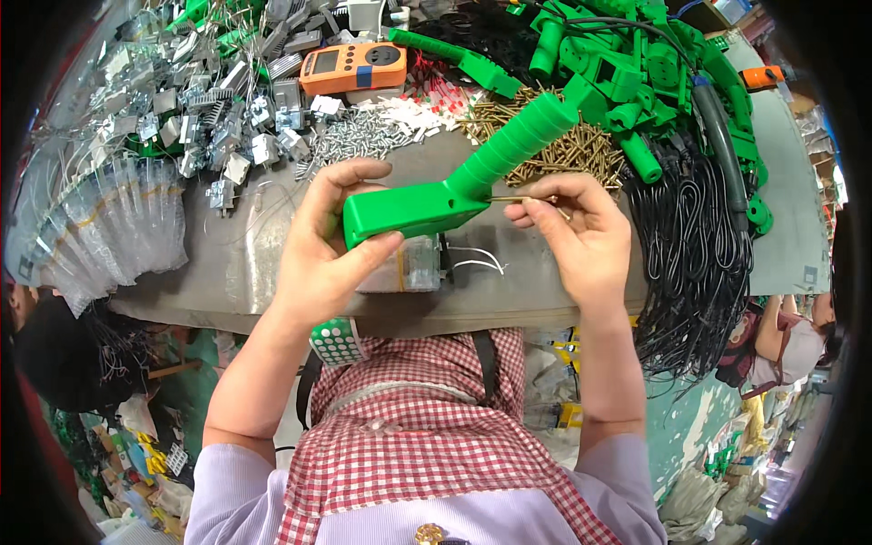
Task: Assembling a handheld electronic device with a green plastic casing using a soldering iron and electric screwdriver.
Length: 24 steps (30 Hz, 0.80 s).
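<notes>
My left hand [320,243] grips the boxy end of a green plastic housing [400,209], thumb in front and fingers behind. Its ribbed handle slants up to the right. Between thumb and fingertips, my right hand [589,238] pinches a long brass-coloured screw [509,198], held level. The screw's left end meets the housing near the base of the handle; I cannot tell whether it is inside a hole. Just below the housing, a block in see-through wrapping [404,275] rests on the table, with two white wires [481,259] beside it.
Behind my hands lie piles of brass-coloured screws [581,150], small silver screws [350,141] and green housings [627,68]. An orange meter [354,68] stands among them. Metal parts with wires [218,118] and plastic bags [118,227] fill the left; black cables [690,263] hang off the right.
</notes>
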Tool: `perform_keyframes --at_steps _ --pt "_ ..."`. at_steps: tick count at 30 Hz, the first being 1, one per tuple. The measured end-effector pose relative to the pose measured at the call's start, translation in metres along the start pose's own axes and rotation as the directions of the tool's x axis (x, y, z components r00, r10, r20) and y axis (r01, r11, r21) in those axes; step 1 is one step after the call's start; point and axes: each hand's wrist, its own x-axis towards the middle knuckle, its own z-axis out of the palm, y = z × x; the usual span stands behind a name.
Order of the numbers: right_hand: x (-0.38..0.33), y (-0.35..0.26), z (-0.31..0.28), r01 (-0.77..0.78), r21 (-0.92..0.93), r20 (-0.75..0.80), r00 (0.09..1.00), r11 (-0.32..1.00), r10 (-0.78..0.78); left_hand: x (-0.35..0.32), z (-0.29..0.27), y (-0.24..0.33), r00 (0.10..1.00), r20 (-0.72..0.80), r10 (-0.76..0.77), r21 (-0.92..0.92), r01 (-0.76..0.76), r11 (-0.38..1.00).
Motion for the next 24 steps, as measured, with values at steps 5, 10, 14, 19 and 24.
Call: perform_keyframes --at_steps 5,10,14,19,24 --pt "0.018 -0.016 -0.023 -0.145 -0.201 0.139 0.975 0.969 0.175 -0.003 0.0 0.001 0.996 0.004 0.084 0.009 -0.084 0.996" --pt "0.026 -0.033 -0.012 -0.316 -0.205 0.217 0.908 0.926 0.358 -0.004 0.009 0.003 0.988 0.05 0.147 0.046 -0.149 0.988" --pt "0.026 -0.02 -0.006 -0.385 -0.308 0.201 0.868 0.87 0.455 -0.004 0.016 0.004 0.955 0.011 0.296 0.093 -0.296 0.951" --pt "0.012 -0.021 0.008 -0.043 -0.047 0.021 0.999 0.998 0.044 0.007 0.021 0.001 0.972 -0.149 0.184 -0.016 -0.188 0.982" --pt "0.014 -0.016 0.039 0.229 -0.158 0.043 0.974 0.961 -0.225 0.005 0.025 0.007 0.974 -0.057 0.218 -0.025 -0.22 0.975"
